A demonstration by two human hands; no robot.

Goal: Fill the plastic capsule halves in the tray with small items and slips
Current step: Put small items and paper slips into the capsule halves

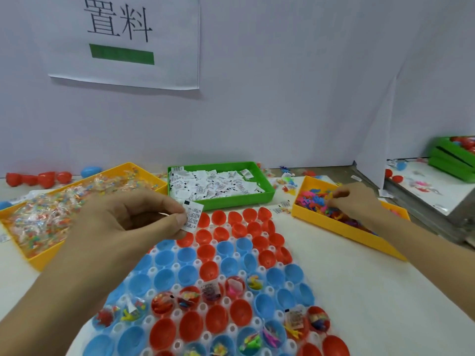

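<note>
Dozens of glossy red/blue capsule halves (205, 253) in white dimpled tray (177, 265), few filled. Left hand (123, 222) pinches printed slip (192, 217); right hand (357, 201) fingers curled on toy bits (316, 199).

Head view, single camera, wide-angle: worn on the person's head; faces forward and down across the tray (272, 276) of capsule halves, close beneath the lens; wall sign (123, 39) at 11 o'clock; supply bins along the far edge; no second view.

Red and blue capsule halves (208, 253) sit open-side-up in tray (177, 265).
</note>
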